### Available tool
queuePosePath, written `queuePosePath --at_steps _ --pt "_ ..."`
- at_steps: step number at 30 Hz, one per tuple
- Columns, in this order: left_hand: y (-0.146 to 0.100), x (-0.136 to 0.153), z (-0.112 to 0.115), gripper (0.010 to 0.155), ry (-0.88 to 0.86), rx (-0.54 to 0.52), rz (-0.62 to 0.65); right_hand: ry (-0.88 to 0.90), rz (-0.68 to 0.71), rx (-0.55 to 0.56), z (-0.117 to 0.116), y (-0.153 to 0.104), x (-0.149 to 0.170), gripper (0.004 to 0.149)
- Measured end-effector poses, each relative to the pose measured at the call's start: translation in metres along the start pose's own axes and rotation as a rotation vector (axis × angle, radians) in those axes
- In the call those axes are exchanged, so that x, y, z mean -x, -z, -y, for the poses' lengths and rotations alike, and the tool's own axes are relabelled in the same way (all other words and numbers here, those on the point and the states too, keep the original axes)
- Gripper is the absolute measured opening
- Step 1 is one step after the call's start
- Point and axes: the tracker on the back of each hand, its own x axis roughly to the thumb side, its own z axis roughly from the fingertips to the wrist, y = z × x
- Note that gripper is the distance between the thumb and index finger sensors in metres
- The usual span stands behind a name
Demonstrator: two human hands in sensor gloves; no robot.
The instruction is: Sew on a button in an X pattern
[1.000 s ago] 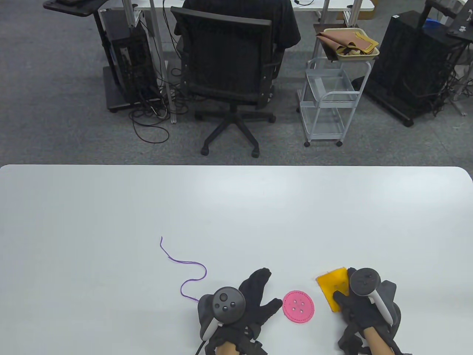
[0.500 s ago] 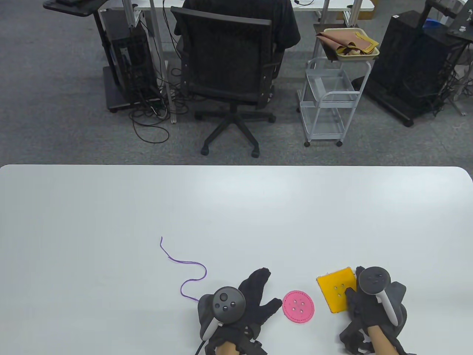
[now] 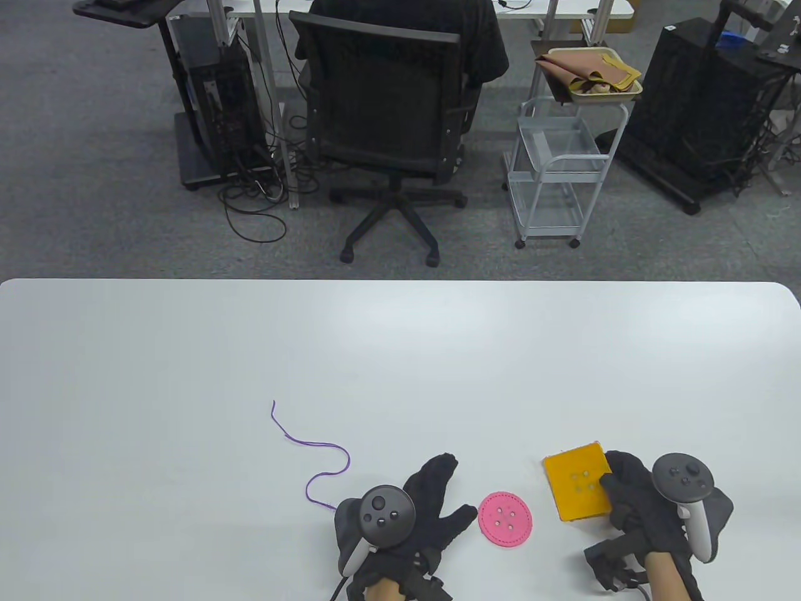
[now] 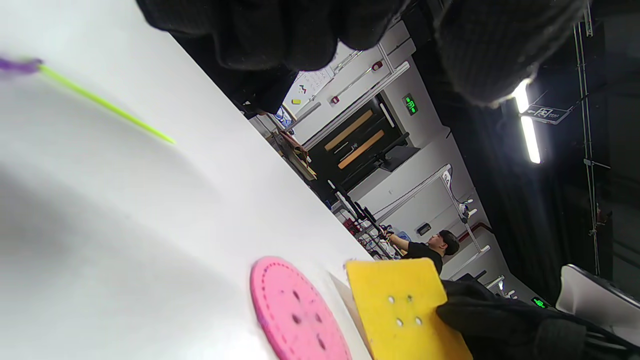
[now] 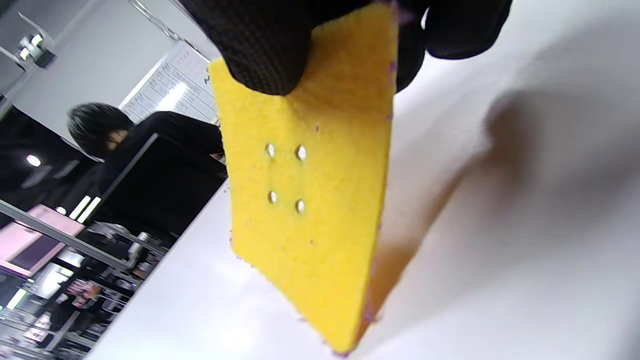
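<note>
Table view: left hand (image 3: 413, 513) flat on the table (image 3: 188, 350), fingers spread, gripping nothing, just beside the pink button (image 3: 505, 519). Purple thread (image 3: 319, 460) curling away behind that hand. Right hand (image 3: 644, 507) pinching the right edge of the yellow felt square (image 3: 577, 482), which sits near the button but apart from it. Off the table, on a white cart (image 3: 551, 181), a beige tray (image 3: 594, 78) with folded brown and tan cloth; lower cart shelves apparently bare.

Left wrist view: fingers (image 4: 270, 35) hanging loose over the table, holding nothing. Green needle (image 4: 105, 104) lying with thread at its end. Button (image 4: 295, 310) flat; square (image 4: 405, 310) beside it.

Right wrist view: fingers (image 5: 260, 45) clamped on the square's (image 5: 310, 185) top edge, far corner on the table, four holes showing.

Probably still setup: no stitch made. Next likely needs button holes lined up with the square's holes, then the needle picked up.
</note>
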Motion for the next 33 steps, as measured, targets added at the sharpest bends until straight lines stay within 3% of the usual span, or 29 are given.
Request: queuePosePath --at_steps 9,18,25,33 --pt "0.0 0.0 0.001 0.079 0.0 0.003 -0.001 0.165 0.124 0.014 0.01 -0.01 -0.009 0.039" --pt "0.0 0.001 0.002 0.08 0.008 -0.001 -0.011 0.408 0.247 -0.114 0.009 -0.01 -0.011 0.038" --pt "0.003 -0.002 0.005 0.084 -0.009 0.049 -0.047 0.453 0.271 -0.119 0.009 -0.01 -0.012 0.038" --pt "0.016 -0.032 -0.001 0.096 0.005 0.093 -0.088 0.468 0.271 -0.122 0.009 -0.01 -0.011 0.038"
